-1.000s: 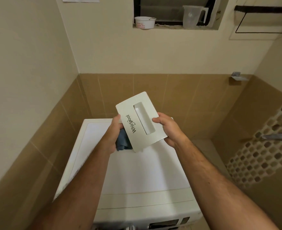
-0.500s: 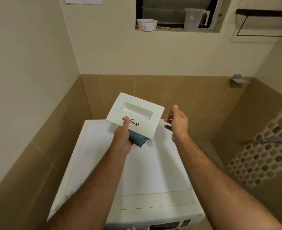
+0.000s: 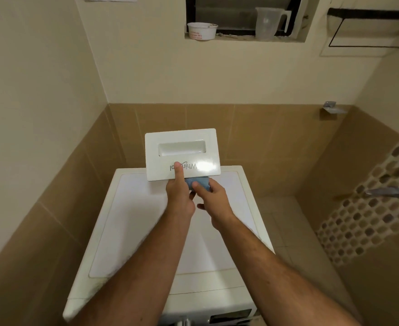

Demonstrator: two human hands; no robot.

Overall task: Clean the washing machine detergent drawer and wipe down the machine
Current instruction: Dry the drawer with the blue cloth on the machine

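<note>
The washer point(image 3: 193, 231) fills the lower centre of the frame. Above its lid, at frame centre, the drawer point(image 3: 182, 154) is gripped by the left hand point(image 3: 179, 196), thumb pressed flat on the upside-down logo. A blue cloth point(image 3: 199, 183) under the drawer's lower edge is pinched by the right hand point(image 3: 213, 201). A bowl point(image 3: 202, 30) and jug point(image 3: 270, 23) are seen on the ledge at the top.

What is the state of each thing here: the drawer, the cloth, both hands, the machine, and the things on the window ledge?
Detergent drawer: out of the machine, held up, logo upside down.
Blue cloth: bunched just under the drawer's lower edge.
Left hand: holds the drawer, thumb on its front.
Right hand: pinches the cloth.
Washing machine: top bare.
Measuring jug: upright, looks empty.
White bowl: upright on the ledge.
</note>
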